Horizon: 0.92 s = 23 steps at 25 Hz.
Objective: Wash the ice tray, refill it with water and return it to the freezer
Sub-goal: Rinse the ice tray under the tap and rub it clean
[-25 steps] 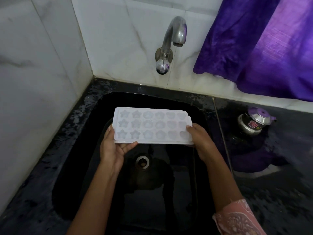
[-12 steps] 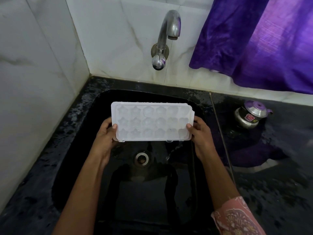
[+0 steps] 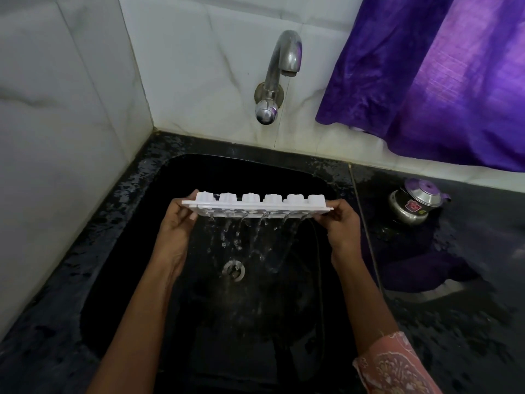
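The white ice tray (image 3: 257, 204) is tipped steeply toward me over the black sink (image 3: 136, 251), so the undersides of its cups show on top. Water streams out of it in several thin jets and falls toward the drain (image 3: 233, 270). My left hand (image 3: 177, 223) grips the tray's left end, my right hand (image 3: 342, 221) grips its right end. The steel tap (image 3: 279, 72) on the wall behind stands above the sink, with no water visibly running from it.
White marble-tiled walls close the sink in at the left and back. A purple curtain (image 3: 440, 81) hangs at the upper right. On the wet black counter to the right stands a small steel pot with a purple lid (image 3: 414, 201).
The tray was held flat with its cups facing up; now it is tilted toward me and water pours out into the sink. Both hands keep their hold on the ends.
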Available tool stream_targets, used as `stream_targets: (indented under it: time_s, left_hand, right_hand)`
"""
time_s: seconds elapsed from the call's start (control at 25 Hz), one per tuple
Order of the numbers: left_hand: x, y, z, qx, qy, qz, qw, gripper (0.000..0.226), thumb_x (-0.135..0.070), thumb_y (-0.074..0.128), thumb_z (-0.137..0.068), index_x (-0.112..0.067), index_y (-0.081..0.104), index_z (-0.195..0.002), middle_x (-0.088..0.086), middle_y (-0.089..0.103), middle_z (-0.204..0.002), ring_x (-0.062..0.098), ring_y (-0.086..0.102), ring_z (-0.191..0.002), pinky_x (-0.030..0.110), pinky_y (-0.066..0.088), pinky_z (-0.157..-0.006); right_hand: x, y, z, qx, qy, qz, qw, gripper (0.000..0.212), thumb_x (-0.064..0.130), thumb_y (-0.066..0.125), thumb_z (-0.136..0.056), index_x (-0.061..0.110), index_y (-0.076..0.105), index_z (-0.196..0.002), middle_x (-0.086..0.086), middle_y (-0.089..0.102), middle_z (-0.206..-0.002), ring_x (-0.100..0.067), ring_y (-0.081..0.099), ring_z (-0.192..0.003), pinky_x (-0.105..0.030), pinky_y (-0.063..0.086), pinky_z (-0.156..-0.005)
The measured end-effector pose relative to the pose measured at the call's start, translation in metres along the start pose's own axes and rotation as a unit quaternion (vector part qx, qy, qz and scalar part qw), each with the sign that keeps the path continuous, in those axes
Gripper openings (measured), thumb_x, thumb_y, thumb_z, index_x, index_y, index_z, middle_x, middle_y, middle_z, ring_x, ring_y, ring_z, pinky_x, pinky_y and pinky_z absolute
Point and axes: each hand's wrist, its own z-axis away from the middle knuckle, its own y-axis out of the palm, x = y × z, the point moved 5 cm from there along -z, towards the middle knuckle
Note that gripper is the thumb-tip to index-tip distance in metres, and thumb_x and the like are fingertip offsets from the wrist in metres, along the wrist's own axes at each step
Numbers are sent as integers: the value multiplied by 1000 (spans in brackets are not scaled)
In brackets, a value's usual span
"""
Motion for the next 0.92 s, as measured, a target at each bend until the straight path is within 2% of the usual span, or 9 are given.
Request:
stream_targets:
  time_s: [0.08,0.12,0.28,0.4,0.52,0.6,0.68,0.8,0.92]
  left_hand:
    - [-2,2,0,2,3,6,1000,24,4,45,-93,-16,52,-83,-7,53,-127,2,53,-114,15,46,-89]
    - [-3,3,0,-5,6,7,1000,23,3,49,-92,-15,50,-77,-7,51,-131,5,52,-117,18,45,-90]
    - [-6,7,7,-33,12,7,999,29,5,51,-89,-13,43,-68,-5,52,-130,2,57,-106,11,50,-72]
    - [-4,9,16,-60,12,1,998,30,8,52,-87,-14,45,-68,-7,59,-116,-1,61,-95,12,50,-69]
    - [-7,15,26,-85,20,-43,995,20,6,49,-90,-13,54,-89,-2,62,-98,4,61,-84,13,49,-67]
    - [-8,23,36,-84,14,-68,994,23,2,47,-93,-12,56,-110,2,62,-98,9,60,-83,15,51,-66]
    - [-5,32,46,-77,3,-80,994,29,-2,47,-94,-12,55,-120,7,62,-106,16,61,-91,25,52,-74]
    - [2,50,62,-77,-17,-80,994,36,-5,47,-94,-11,54,-129,11,61,-120,25,59,-106,34,48,-86]
    - [12,79,78,-71,-37,-66,995,37,-3,46,-95,-9,53,-131,12,61,-123,27,59,-109,38,48,-90]
  right_hand:
    - [2,-4,-2,-5,-10,-12,1000,34,-14,58,-77,19,58,-69,0,69,-90,-15,65,-89,-26,51,-79]
    - [3,-5,-3,-2,-18,-18,1000,33,-15,57,-76,17,58,-67,-3,70,-94,-18,66,-92,-29,51,-82]
    - [6,-7,-4,22,-43,-36,998,33,-17,54,-74,13,54,-61,-10,70,-99,-20,67,-94,-27,51,-80]
    - [4,-11,-3,32,-31,-43,998,31,-17,55,-74,13,56,-64,-6,70,-93,-18,67,-90,-26,51,-78]
    - [-1,-21,0,27,6,-39,999,32,-15,57,-76,17,61,-80,-3,67,-85,-17,63,-83,-27,49,-73]
    - [-6,-30,4,32,42,-40,998,35,-13,56,-79,18,63,-96,-3,65,-85,-18,62,-81,-28,50,-66]
    - [-14,-45,10,31,73,-38,996,39,-10,57,-81,18,62,-108,-3,64,-86,-17,63,-81,-29,51,-64]
    - [-24,-70,17,10,109,-41,993,37,-6,59,-81,16,59,-112,-1,63,-86,-18,64,-82,-37,54,-71]
    - [-35,-102,21,-18,136,-40,990,35,-3,59,-82,10,60,-115,-4,64,-88,-26,64,-90,-42,54,-83]
